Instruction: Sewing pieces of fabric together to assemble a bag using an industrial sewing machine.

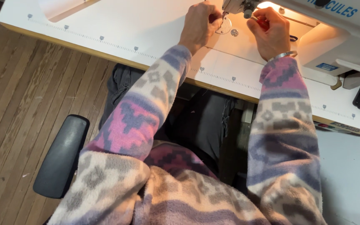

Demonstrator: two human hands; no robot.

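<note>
Working at the needle area of the white sewing machine [330,46] on the bench [117,29], your left hand [200,25] pinches beside the metal plate [224,26], your right hand [270,31] clamps a red-handled tool [262,23]; no cloth loaded yet.

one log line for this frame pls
left hand: at needle area of sewing machine | right hand: holds red-handled tool | needle plate: between hands | table: white
</note>
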